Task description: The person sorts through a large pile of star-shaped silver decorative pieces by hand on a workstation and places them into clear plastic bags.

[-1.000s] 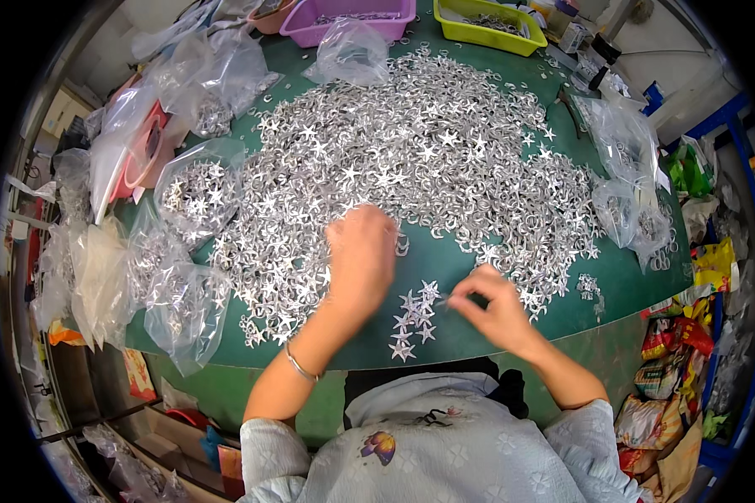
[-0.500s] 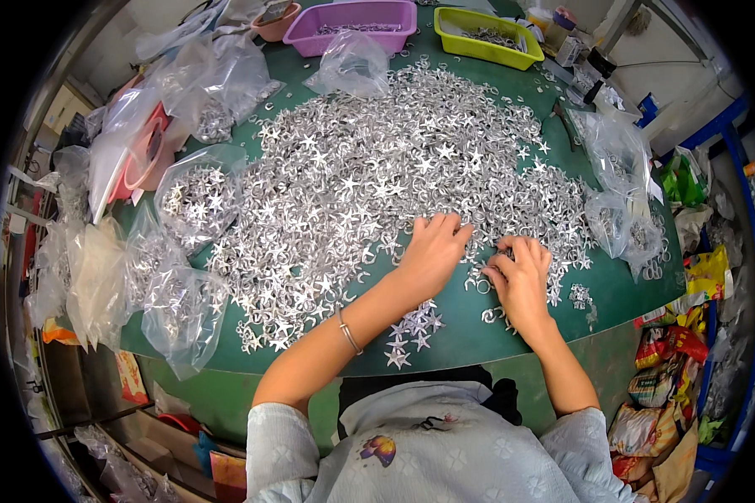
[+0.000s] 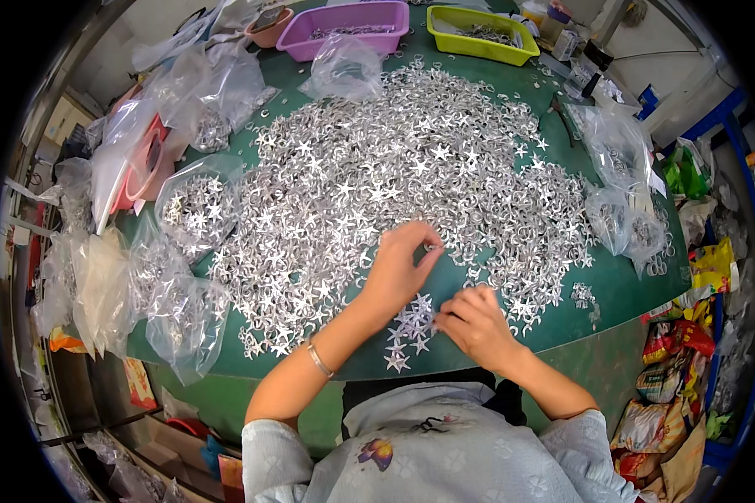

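Observation:
A wide heap of small silver metal pieces [image 3: 327, 180], many star-shaped and others curved like open rings, covers much of the green table. At the heap's near edge my left hand [image 3: 397, 264] is bent, thumb and fingertips pinched together. Something small and silvery shows at those fingertips, too small to name. Lower and to the right, my right hand [image 3: 480, 329] has its fingers curled in, beside a small group of silver stars [image 3: 409, 325] near the table's front edge. Whatever lies between its fingertips is hidden.
See-through plastic bags of silver pieces [image 3: 197, 205] line the left side; more bags [image 3: 619, 220] lie at the right. A purple basin [image 3: 289, 40] and a yellow-green basin [image 3: 520, 57] stand at the back. A small cluster of pieces [image 3: 582, 292] sits near the right edge.
My right hand has moved left and nearer to me, from the heap's edge to beside the star group. My left hand has drawn slightly left and back from the heap.

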`<action>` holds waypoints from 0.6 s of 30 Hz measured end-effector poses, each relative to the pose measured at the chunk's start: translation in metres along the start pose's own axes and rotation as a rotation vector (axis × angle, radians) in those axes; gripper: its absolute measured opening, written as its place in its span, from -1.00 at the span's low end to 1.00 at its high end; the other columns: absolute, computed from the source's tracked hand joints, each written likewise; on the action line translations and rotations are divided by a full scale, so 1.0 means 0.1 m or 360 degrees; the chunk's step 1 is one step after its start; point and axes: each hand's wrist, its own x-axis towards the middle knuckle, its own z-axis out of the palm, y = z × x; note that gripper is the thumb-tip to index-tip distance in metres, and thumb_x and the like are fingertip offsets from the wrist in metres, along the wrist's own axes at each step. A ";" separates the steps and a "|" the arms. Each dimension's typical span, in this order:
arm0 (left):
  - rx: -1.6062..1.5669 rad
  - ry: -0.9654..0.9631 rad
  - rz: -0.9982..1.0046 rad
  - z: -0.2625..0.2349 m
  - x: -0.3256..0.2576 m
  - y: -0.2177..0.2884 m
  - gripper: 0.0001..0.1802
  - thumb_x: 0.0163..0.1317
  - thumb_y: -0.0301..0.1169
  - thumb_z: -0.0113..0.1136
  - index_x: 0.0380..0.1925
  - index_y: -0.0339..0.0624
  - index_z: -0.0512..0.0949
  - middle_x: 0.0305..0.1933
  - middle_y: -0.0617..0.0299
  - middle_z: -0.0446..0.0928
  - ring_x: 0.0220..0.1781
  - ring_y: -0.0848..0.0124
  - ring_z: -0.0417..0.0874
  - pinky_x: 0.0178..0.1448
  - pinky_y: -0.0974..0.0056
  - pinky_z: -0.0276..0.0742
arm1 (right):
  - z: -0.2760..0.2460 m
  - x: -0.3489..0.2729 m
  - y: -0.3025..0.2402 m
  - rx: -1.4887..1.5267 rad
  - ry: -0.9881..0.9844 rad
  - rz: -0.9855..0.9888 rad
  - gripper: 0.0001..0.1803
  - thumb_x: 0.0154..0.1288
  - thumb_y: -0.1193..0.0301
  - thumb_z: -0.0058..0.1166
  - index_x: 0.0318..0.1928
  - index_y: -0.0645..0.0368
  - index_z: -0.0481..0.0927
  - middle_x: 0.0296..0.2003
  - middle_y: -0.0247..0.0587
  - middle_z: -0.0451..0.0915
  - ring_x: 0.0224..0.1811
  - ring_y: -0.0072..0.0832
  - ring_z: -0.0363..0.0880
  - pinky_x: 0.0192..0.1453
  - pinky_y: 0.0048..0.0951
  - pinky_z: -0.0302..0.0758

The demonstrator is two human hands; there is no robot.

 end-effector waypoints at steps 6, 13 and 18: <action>0.0348 -0.0118 0.0158 -0.24 -0.48 0.19 -0.83 0.02 -0.56 0.31 -0.36 -0.13 0.56 -0.29 0.28 0.59 -0.20 0.26 0.56 0.02 0.21 0.31 | -0.32 0.06 0.48 -0.0030 0.0301 0.0404 -0.88 0.07 0.42 0.23 -0.34 0.13 0.65 -0.31 -0.31 0.53 -0.22 -0.34 0.42 -0.09 -0.29 0.28; 0.0257 -0.0390 0.0241 -0.18 -0.76 0.13 -0.84 0.08 -0.51 0.28 -0.30 -0.15 0.56 -0.12 0.26 0.57 -0.01 0.29 0.52 0.12 0.15 0.21 | -0.21 0.34 0.65 -0.0918 0.0152 0.0477 -0.91 0.02 0.46 0.20 -0.47 0.19 0.59 -0.42 -0.21 0.45 -0.20 -0.27 0.38 -0.10 -0.27 0.23; 0.0317 -0.0322 0.0157 -0.15 -0.84 0.16 -0.72 0.10 -0.56 0.23 -0.14 -0.15 0.54 0.01 0.20 0.54 0.08 0.24 0.49 0.15 0.12 0.24 | -0.23 0.26 0.68 -0.1073 0.0167 0.0448 -0.93 0.02 0.50 0.20 -0.42 0.17 0.59 -0.39 -0.24 0.49 -0.20 -0.30 0.40 -0.08 -0.25 0.23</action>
